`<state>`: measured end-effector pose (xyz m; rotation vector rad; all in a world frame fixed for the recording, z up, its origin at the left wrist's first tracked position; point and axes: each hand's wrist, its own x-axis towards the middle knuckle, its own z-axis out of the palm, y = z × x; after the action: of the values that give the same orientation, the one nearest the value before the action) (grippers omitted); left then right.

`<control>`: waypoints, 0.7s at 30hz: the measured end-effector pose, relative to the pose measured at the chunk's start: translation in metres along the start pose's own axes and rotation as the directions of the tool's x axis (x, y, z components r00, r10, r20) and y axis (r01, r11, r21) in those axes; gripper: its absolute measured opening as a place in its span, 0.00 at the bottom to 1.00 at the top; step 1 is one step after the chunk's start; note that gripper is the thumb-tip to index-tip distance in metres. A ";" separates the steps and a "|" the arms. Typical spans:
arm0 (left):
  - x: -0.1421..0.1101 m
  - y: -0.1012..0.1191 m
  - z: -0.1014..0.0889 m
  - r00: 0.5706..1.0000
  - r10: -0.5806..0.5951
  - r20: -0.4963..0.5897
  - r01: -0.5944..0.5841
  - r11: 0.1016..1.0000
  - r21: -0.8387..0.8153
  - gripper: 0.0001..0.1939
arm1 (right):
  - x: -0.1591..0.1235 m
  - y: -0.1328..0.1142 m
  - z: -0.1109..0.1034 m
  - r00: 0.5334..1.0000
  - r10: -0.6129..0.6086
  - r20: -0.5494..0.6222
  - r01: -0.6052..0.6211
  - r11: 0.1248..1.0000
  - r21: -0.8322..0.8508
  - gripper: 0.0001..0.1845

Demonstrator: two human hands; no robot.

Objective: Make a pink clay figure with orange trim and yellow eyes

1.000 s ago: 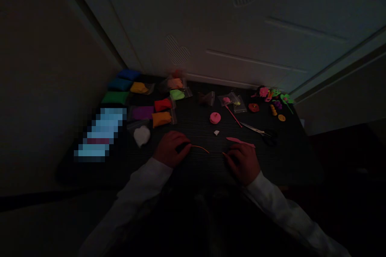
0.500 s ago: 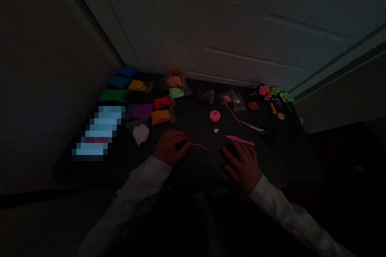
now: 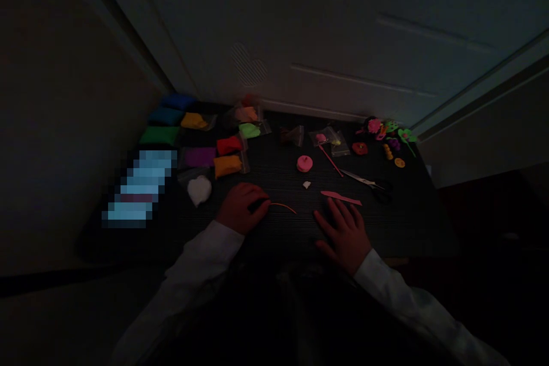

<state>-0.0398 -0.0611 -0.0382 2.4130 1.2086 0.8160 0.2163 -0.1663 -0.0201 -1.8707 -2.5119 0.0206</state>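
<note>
- Thin orange clay-like strand (image 3: 283, 205) lies on the dark wood-grained bench (image 3: 274, 240), running in a shallow curve from the left hand (image 3: 242, 209) toward the right.
- Left fingers: closed, thumb and forefinger tips pinching the strand's near end.
- Right hand (image 3: 345, 237): fingers open and spread, palm down, nothing gripped. Fingertips just beside the pink flat plastic knife (image 3: 341, 198); can't tell if they touch.
- Handling, judged by look: strand is very light, soft, bendy, easy to flatten or snap. Best hold is a light pinch at one end, or support at both ends; a pull mid-length likely stretches it. Slip risk looks low.
- Knife looks light and stiff; handle end is the place to grip.
- Counts, front and middle: one strand, one knife, one small white irregular lump (image 3: 306, 185), one round pink layered clay piece (image 3: 304, 163), one slim pink stick tool (image 3: 330, 160), one pair of black-handled metal scissors (image 3: 364, 180).
- Counts, left: one white clay lump (image 3: 199, 189) on a clear bag, one purple clay pack (image 3: 200, 156), one red clay pack (image 3: 229, 144), one orange clay pack (image 3: 227, 166), one green clay pack (image 3: 160, 135).
- Small flower pieces at far right overlap; count unclear.
</note>
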 end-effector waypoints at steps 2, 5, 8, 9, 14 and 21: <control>0.000 0.000 0.000 1.000 0.003 -0.006 -0.003 1.000 0.002 0.09 | 0.000 0.000 0.000 0.998 0.052 -0.022 -0.053 0.999 -0.012 0.31; 0.000 0.000 0.000 1.000 0.005 0.013 -0.005 1.000 0.007 0.10 | 0.001 0.001 0.000 1.000 0.011 -0.018 -0.011 1.000 -0.004 0.31; 0.000 -0.001 0.001 1.000 -0.006 0.014 0.005 1.000 0.014 0.10 | 0.002 0.001 0.000 1.000 0.020 -0.021 -0.020 1.000 -0.001 0.30; 0.000 -0.001 0.001 1.000 -0.006 0.006 0.006 1.000 0.015 0.10 | 0.003 0.002 -0.001 0.998 0.050 -0.030 -0.050 0.999 -0.005 0.30; 0.000 -0.001 0.001 1.000 0.001 0.007 -0.001 1.000 0.009 0.09 | 0.004 0.004 -0.002 0.999 -0.038 0.009 0.038 0.999 0.006 0.30; 0.001 0.001 0.000 1.000 -0.007 0.003 0.007 1.000 0.028 0.10 | 0.006 0.004 -0.004 0.999 -0.034 0.008 0.034 0.999 0.008 0.32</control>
<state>-0.0391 -0.0606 -0.0373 2.4305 1.2344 0.7978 0.2188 -0.1595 -0.0159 -1.8285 -2.5451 0.0375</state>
